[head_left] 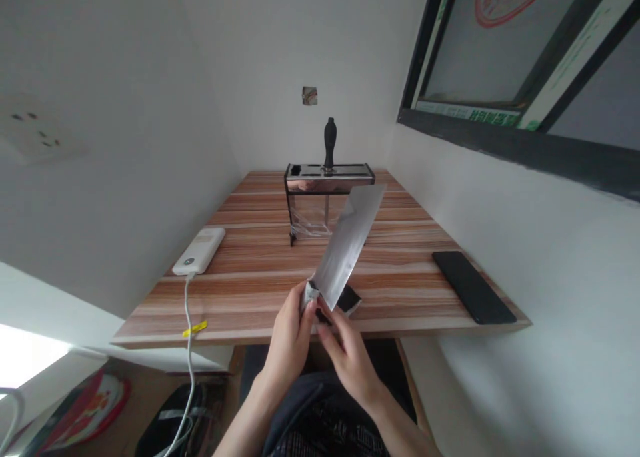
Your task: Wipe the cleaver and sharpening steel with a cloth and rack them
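Note:
A cleaver [350, 244] with a broad, flat silver blade tilts up and to the right above the front of the table. My left hand [291, 324] is closed around its lower end, where a crumpled grey-white piece [310, 292] shows between thumb and fingers. My right hand [347, 350] is closed at the blade's bottom corner, by a dark part that is probably the handle. Most of that handle is hidden by my fingers. A small black item [349, 300] lies on the table just behind my right hand; its kind is unclear.
Behind the blade stands a black-framed rack [327, 177] with an upright black handle. A white power bank [199, 250] with a cable lies left, near a yellow strip [195, 329]. A black phone [473, 287] lies right on the wood-grain table [250, 244]. Walls flank both sides.

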Motion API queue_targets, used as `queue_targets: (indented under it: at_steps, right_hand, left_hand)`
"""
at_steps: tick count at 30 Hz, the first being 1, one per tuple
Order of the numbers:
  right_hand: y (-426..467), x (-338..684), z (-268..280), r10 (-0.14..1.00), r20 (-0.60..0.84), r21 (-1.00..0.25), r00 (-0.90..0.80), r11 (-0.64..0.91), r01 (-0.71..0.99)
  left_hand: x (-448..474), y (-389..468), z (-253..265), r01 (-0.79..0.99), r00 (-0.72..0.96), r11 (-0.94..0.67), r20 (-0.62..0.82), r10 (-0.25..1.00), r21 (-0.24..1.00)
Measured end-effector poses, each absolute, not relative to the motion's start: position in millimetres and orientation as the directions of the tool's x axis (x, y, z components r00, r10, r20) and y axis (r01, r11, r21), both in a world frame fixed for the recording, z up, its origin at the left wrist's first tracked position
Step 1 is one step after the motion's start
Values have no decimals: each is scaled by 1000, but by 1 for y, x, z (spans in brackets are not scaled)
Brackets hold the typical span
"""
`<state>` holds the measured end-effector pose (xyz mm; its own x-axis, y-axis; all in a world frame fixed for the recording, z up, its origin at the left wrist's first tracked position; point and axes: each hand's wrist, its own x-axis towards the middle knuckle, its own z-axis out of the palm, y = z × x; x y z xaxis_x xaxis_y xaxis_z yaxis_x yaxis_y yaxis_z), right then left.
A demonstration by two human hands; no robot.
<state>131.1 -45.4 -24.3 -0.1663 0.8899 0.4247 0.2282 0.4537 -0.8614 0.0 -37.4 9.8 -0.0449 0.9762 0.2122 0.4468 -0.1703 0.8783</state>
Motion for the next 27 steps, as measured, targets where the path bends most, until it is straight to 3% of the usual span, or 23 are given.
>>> queue_targets:
  at_steps: [8,15,21,27]
  right_hand:
    - [-32,123,4,926,353,-931,-135,362,51]
    - [-17,135,9,972,233,-970,-43,229,-80]
    - [-21,154,14,967,251,-968,-29,251,-12]
    - [-36,179,9,977,211,-977,32,210,47]
  left_hand:
    - [38,-33,1,308,-62,-152,179,982,939]
    - [57,-38,-15,530,110,-330,323,940,781]
    - [73,-46,-21,590,218,-417,361,907,691]
    - [78,-59,-10,448,422,-578,409,809,682]
